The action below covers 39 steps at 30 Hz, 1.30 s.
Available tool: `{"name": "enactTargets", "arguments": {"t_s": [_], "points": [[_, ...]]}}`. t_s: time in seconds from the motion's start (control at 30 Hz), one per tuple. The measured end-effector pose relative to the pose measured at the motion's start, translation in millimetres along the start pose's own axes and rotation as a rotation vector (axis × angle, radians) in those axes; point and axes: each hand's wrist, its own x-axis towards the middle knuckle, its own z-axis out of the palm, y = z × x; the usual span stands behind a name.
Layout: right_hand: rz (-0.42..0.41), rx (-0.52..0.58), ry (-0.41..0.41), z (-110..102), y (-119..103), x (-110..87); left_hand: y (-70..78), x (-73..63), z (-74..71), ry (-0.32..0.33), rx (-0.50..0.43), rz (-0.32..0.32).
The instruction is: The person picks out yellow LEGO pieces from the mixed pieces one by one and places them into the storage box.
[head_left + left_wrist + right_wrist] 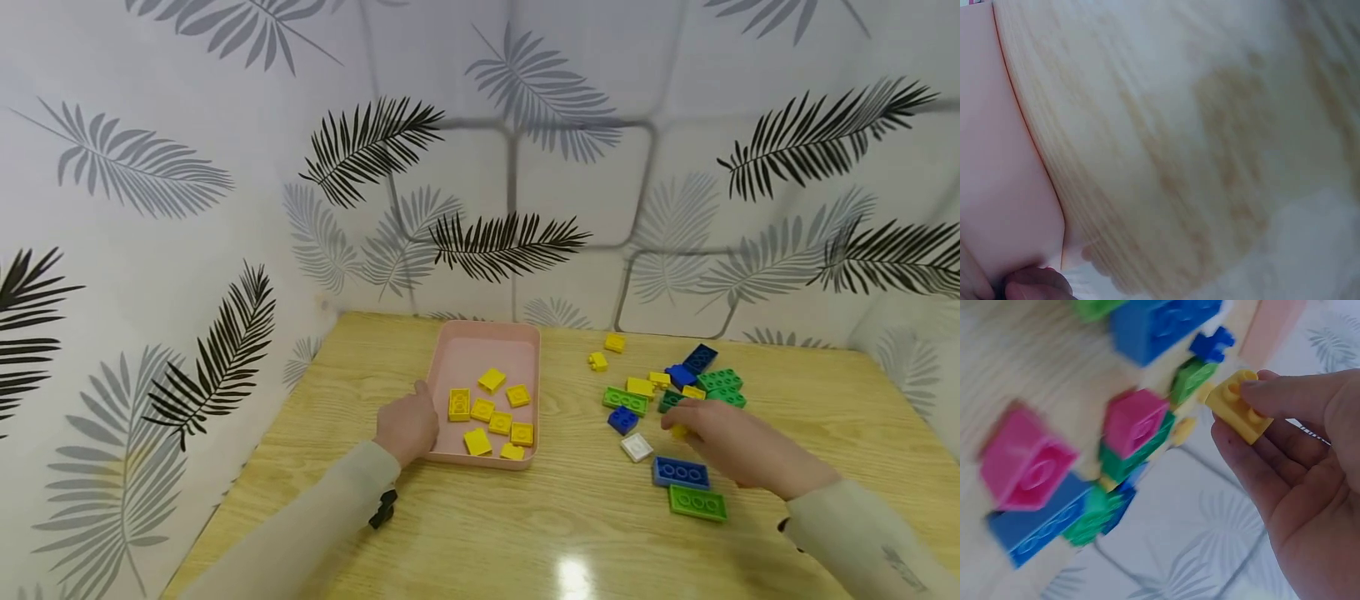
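My left hand is at the near left corner of a pink tray, its fingers gripping the rim. In the left wrist view, fingertips meet the outside of the tray wall. Several yellow toy bricks lie inside the tray, mostly in its nearer half. Over the loose bricks on the right, my right hand pinches a yellow toy brick between thumb and fingers, its studs showing in the right wrist view. From the head, that hand hides most of the brick.
Blue bricks, green bricks, a white brick and more yellow bricks lie scattered on the wooden table. Pink bricks show in the right wrist view. A leaf-patterned wall stands behind the table.
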Motion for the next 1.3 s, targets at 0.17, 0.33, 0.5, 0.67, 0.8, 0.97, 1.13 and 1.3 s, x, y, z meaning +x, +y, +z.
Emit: {"name": "enactTargets", "arguments": {"t_s": [0.17,0.33,0.5,0.67,0.8,0.97,1.13,1.3], "points": [[-0.070,0.004,0.031,-6,-28,27.1,-1.4,0.9,0.6,-0.002,-0.002,-0.013],[-0.085,0.039,0.015,-2,-58,55.5,-1.4,2.9,2.3,0.001,-0.008,-0.008],[-0.147,0.043,0.005,1,-88,85.2,-0.9,4.8,0.3,-0.005,-0.016,-0.009],[-0.265,0.036,0.005,10,-113,114.7,-0.5,5.3,-2.2,-0.004,-0.009,-0.008],[-0.316,0.013,-0.023,20,-136,136.3,-0.7,5.8,-1.6,-0.001,0.003,-0.002],[-0.326,0.013,-0.059,30,-162,159.0,-2.2,6.4,0.2,0.011,-0.016,0.004],[-0.370,0.006,-0.076,42,-179,173.6,-5.0,6.8,3.8,0.053,-0.035,0.033],[-0.456,-0.031,-0.046,52,-188,180.0,-8.5,6.8,7.1,0.079,-0.020,0.055]]}}
